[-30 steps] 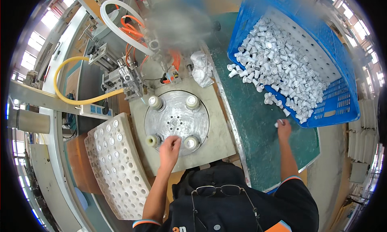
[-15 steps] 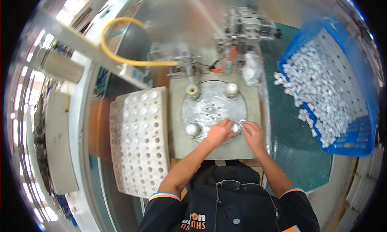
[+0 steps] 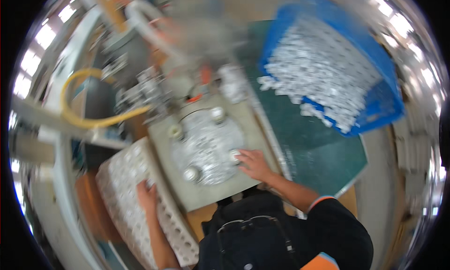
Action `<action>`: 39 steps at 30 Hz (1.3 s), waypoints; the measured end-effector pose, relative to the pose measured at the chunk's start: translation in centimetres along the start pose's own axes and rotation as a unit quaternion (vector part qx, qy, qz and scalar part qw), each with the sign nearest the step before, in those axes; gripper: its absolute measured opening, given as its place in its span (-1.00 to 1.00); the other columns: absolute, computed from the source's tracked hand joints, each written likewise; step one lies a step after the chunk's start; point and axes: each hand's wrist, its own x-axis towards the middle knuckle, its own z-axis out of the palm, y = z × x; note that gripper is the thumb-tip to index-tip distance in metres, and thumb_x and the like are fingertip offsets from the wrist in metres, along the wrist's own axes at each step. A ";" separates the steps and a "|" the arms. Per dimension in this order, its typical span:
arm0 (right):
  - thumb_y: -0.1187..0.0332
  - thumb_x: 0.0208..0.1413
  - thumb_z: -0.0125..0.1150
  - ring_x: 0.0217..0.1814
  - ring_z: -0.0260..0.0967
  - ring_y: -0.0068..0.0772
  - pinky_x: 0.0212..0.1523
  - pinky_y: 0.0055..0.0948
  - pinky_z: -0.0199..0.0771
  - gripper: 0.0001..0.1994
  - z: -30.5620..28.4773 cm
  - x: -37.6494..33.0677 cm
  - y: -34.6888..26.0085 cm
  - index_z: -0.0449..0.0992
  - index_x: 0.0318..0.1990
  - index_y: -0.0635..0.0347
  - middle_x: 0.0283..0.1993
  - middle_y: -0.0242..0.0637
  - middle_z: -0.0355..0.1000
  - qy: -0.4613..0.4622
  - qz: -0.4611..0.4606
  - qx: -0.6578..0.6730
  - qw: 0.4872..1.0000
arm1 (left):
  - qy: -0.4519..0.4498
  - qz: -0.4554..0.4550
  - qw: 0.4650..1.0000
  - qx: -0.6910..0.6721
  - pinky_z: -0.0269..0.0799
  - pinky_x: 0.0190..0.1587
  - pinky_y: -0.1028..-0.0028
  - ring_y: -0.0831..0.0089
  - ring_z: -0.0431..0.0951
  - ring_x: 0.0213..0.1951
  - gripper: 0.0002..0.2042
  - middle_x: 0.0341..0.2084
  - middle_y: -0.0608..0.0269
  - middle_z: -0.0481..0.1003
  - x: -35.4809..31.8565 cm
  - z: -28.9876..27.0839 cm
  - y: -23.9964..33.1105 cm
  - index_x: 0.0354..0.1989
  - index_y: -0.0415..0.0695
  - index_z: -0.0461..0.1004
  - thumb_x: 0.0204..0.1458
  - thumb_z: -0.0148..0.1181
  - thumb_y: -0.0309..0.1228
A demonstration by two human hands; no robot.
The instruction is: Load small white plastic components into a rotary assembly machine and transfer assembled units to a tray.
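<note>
My right hand (image 3: pixel 254 164) is at the near right of the round metal turntable (image 3: pixel 206 146). Its fingers are closed on a white round piece (image 3: pixel 234 155) on a holder there. My left hand (image 3: pixel 147 195) is over the pale tray of holes (image 3: pixel 176 223), fingertips pinched around something small and whitish that blur hides. Three other holders stand on the turntable: a white-topped one (image 3: pixel 191 174) at near left, a yellowish open-topped one (image 3: pixel 176 131) at far left, and a white-topped one (image 3: pixel 217 114) at the far side.
A blue basket (image 3: pixel 391 101) heaped with small white parts (image 3: pixel 318 68) lies at the far right on a green tabletop (image 3: pixel 300 143), some parts spilling over its edge. Machine fixtures (image 3: pixel 147 94) and a yellow hose (image 3: pixel 101 122) stand at far left. A white bundle (image 3: pixel 232 85) sits behind the turntable.
My head view has swung right. My left hand has moved from the turntable to the tray. My right hand, earlier holding a white ring beside the near-right holder, is now on that holder's top.
</note>
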 end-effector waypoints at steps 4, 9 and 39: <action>0.44 -0.13 0.19 0.09 0.28 -0.11 0.07 -0.15 0.24 -0.62 -6.2 -1.3 7.6 0.43 -0.06 0.09 0.00 -0.21 0.38 0.164 0.150 -0.089 0.971 | -0.018 0.024 0.999 -0.027 0.38 -0.26 0.32 0.23 0.44 -0.38 -0.60 -0.25 0.05 0.40 1.1 -1.3 0.8 -0.05 -0.22 0.39 -0.13 0.23 -0.42; 0.39 -0.11 0.24 0.04 0.30 -0.10 0.07 -0.20 0.25 -0.65 -16.3 -5.5 22.6 0.45 -0.08 0.16 -0.05 -0.19 0.40 0.300 0.370 -0.265 0.838 | -0.016 -0.035 0.999 -0.016 0.37 -0.27 0.33 0.27 0.42 -0.39 -0.52 -0.16 0.08 0.37 -0.2 -1.8 7.7 0.06 -0.18 0.33 -0.12 0.23 -0.46; 0.48 0.00 0.12 -0.06 0.32 0.05 -0.07 -0.17 0.33 -0.75 -16.3 -4.3 26.4 0.46 -0.12 0.19 -0.09 -0.04 0.33 -0.036 0.273 -0.258 0.926 | -0.223 0.219 0.934 -0.175 0.44 -0.12 0.28 0.13 0.45 -0.10 -0.61 -0.11 0.11 0.39 -4.8 6.4 26.2 -0.11 -0.12 0.37 -0.14 0.27 -0.33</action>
